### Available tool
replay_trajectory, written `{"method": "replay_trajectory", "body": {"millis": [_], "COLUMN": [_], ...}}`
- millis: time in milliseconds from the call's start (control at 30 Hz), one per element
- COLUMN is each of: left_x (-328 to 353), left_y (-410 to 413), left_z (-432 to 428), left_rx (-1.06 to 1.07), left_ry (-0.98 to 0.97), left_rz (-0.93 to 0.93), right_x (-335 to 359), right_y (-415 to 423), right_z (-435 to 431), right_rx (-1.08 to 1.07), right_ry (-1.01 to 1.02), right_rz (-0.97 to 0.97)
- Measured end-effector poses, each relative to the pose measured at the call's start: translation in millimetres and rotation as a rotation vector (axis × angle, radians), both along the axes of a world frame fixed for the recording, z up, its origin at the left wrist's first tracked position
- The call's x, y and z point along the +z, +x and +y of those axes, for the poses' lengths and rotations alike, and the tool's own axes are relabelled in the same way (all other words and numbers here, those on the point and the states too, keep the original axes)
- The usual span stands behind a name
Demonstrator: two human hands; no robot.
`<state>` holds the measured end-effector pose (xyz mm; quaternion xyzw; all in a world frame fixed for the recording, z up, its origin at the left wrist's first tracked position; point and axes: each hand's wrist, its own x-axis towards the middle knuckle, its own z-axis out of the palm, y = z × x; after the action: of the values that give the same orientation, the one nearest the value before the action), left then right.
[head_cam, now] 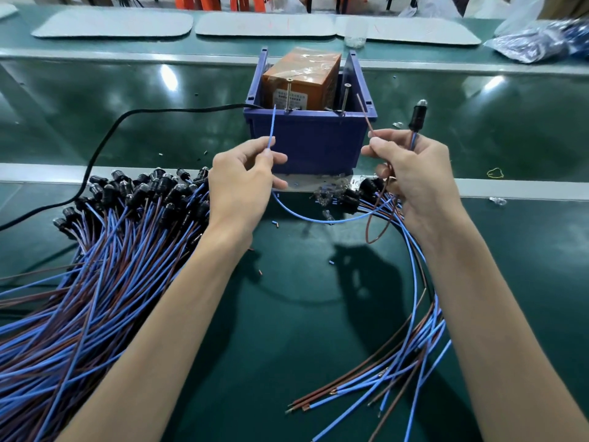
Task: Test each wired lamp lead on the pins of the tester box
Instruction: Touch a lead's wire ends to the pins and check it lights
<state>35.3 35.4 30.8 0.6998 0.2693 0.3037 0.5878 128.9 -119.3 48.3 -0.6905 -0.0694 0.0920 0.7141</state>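
Loose lamp leads fan over the tabletop's near edge; left hand pinches a blue wire, right hand a brown wire and its lamp, before the tester box mid-tabletop.

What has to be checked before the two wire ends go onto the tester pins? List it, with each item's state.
1. Grip on blue wire by left hand, a pinch: ok.
2. Grip on brown wire by right hand, a pinch: ok.
3. Blue end touching left pin: not ok, it stands beside it, apart.
4. Brown end touching right pin: not ok, a gap shows.
5. The lamp in plain sight above the right hand: ok.
6. Power to tester box: cannot tell; a black cable runs to it.
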Motion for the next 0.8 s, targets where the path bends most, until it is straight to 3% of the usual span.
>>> {"method": "replay_trajectory", "body": {"millis": [567, 800], "left_x": [2.1, 2.3], "left_y": [-3.3, -3.8], "left_z": [0.4, -3.4], "left_rx": [-0.027, -0.077], "left_ry": [0.018, 0.157], "left_rz": [-0.039, 0.005], "right_x": [1.2, 0.4], "right_y": [-1.1, -1.2], "right_z": [4.5, 5.5], "right_rx": [0.001, 0.054], "right_ry": [0.038, 0.051], "right_rz": [0.044, 0.020]}}
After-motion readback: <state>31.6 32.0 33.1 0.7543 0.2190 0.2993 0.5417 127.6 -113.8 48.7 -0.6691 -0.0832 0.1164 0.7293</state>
